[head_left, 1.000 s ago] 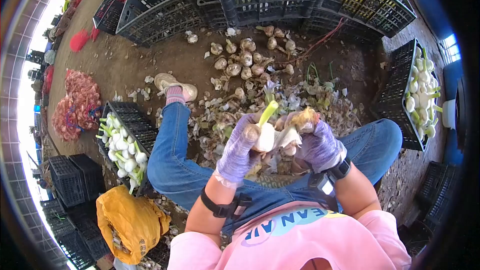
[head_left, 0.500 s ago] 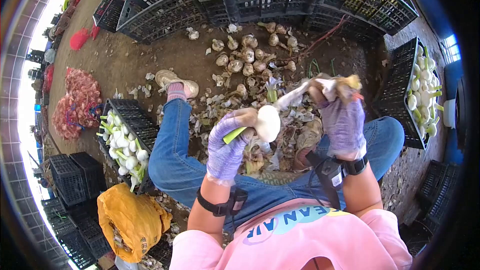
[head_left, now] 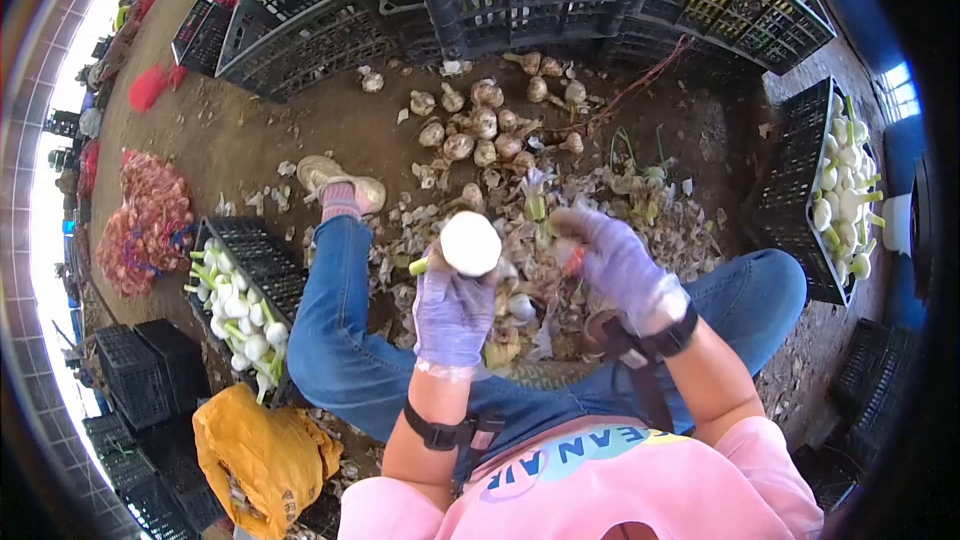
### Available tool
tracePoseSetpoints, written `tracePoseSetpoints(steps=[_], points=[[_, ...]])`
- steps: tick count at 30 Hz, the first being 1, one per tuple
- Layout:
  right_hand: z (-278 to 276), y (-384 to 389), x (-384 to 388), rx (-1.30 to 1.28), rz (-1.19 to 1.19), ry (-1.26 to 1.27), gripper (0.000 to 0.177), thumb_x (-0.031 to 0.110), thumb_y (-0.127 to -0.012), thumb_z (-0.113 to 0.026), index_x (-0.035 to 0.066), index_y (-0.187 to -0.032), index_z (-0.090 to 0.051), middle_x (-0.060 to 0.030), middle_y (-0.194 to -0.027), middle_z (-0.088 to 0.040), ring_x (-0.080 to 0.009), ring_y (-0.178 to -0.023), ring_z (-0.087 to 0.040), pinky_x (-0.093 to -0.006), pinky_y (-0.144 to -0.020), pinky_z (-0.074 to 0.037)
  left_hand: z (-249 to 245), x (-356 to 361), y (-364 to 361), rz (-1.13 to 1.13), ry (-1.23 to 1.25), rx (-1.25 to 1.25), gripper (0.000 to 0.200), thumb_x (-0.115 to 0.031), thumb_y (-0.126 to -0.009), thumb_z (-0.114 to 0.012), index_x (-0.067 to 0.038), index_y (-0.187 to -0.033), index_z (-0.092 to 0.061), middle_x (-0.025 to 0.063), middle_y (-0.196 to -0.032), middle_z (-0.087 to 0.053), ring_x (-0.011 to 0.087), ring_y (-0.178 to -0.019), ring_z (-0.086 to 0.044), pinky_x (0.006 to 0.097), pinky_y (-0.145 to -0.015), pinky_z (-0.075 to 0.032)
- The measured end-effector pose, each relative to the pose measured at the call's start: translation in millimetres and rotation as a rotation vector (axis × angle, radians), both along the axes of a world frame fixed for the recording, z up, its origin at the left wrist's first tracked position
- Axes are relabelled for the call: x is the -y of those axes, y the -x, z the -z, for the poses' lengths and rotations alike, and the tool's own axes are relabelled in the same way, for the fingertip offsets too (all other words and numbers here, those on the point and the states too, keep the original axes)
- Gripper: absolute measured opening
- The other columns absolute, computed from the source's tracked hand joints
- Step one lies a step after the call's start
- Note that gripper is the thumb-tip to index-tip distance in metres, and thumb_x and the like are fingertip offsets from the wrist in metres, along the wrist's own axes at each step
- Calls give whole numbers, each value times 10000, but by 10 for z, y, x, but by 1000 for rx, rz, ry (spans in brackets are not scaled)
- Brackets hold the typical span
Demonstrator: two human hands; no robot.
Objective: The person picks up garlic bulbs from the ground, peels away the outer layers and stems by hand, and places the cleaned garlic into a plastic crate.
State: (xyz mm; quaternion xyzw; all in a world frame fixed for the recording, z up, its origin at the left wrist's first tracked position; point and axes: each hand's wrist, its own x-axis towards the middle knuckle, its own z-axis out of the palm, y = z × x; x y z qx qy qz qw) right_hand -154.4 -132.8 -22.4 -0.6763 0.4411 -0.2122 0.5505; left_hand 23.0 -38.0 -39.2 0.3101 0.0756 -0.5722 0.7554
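Note:
My left hand (head_left: 452, 315), in a purple glove, is closed around a garlic bulb (head_left: 470, 244). The bulb is white and smooth, and its cut green stem (head_left: 418, 266) sticks out to the left. To the right, my gloved right hand (head_left: 618, 265) hovers over the peelings, its fingers curled and partly blurred. A small orange-red piece (head_left: 573, 260) shows at those fingers; what it belongs to is hidden. Below both hands lies a heap of papery garlic skins (head_left: 640, 210). Unpeeled garlic bulbs (head_left: 484, 123) with brownish skins lie on the ground beyond.
Black crates (head_left: 530, 0) line the far side. Crates of white garlic with green stems stand at left (head_left: 270, 255) and right (head_left: 795, 175). A yellow sack (head_left: 265, 450) is at lower left, and a red net bag (head_left: 145, 225) lies farther left. My legs flank the peelings.
The strip of skin stretched from the bulb to my right hand is gone from between them. My right hand has moved down and left; my left hand has turned the bulb and shifted left.

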Motion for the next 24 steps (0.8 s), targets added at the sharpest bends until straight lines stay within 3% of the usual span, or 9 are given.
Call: tracePoseSetpoints(steps=[5, 8, 11, 12, 14, 15, 18, 21, 24], points=[[991, -362, 1023, -136, 171, 83, 211, 9, -849, -558, 32, -1057, -588, -84, -944, -645, -124, -859, -586, -253, -717, -486, 169, 110, -59, 86, -93, 22, 316, -379, -847, -596, -68, -894, -565, 103, -977, -592, 299, -981, -568, 510, -825, -509], [1738, -509, 1772, 4, 370, -332, 254, -22, -840, -537, 47, -1082, -568, -76, -886, -637, -122, -815, -593, -226, -681, -485, 221, 250, -108, 282, -124, 95, 354, -386, -799, -661, -62, -874, -540, 104, -924, -566, 259, -905, -575, 472, -779, -531], [2638, -487, 2390, 225, 627, -844, 86, 142, -874, -520, 138, -959, -529, -22, -918, -606, -229, -741, -636, -368, -586, -533, 508, 333, -150, 268, -357, 160, 475, -345, -728, -728, -18, -1008, -528, 113, -940, -553, 271, -856, -603, 458, -747, -547], [2857, -514, 2540, 128, 512, -760, 120, 165, -881, -510, 134, -995, -530, -33, -967, -598, -232, -806, -618, -364, -652, -513, 560, 351, -150, 227, -429, 136, 486, -340, -720, -734, -18, -1023, -533, 108, -932, -556, 276, -844, -611, 460, -751, -547], [3163, -485, 2842, -762, -333, 335, 197, 209, -894, -490, 124, -1066, -532, -53, -1065, -584, -238, -937, -583, -354, -783, -475, 644, 407, -200, 220, -479, 77, 459, -309, -733, -728, -25, -1041, -539, 112, -925, -565, 280, -838, -617, 471, -753, -546], [3349, -494, 2963, -882, -473, 562, 236, 231, -901, -480, 119, -1102, -532, -64, -1113, -577, -241, -1002, -566, -350, -849, -456, 672, 426, -220, 230, -487, 60, 451, -297, -739, -724, -23, -1045, -539, 117, -930, -569, 280, -836, -618, 480, -759, -543], [3560, -695, 3224, -856, -635, 327, 635, 109, -663, -688, 72, -1254, -461, -107, -1284, -487, -258, -1206, -440, -309, -1037, -323, 715, 508, -241, 216, -489, 37, 427, -270, -758, -711, -20, -1058, -538, 129, -938, -578, 282, -825, -622, 492, -758, -538], [2575, -831, 2706, -1032, -594, 510, 415, 159, -824, -528, 121, -1235, -484, -80, -1229, -509, -228, -1142, -462, -308, -1016, -331, 779, 478, -249, 225, -479, 63, 460, -282, -759, -707, -26, -1095, -525, 129, -958, -571, 260, -835, -617, 465, -716, -544], [1802, -985, 2170, 178, 192, -490, 504, 186, -783, -647, 95, -1248, -474, -10, -1055, -564, -132, -925, -530, -235, -831, -422, 670, 484, -258, 136, -404, 196, 501, -209, -778, -691, -16, -1187, -476, 114, -1076, -539, 225, -843, -603, 363, -697, -550]])
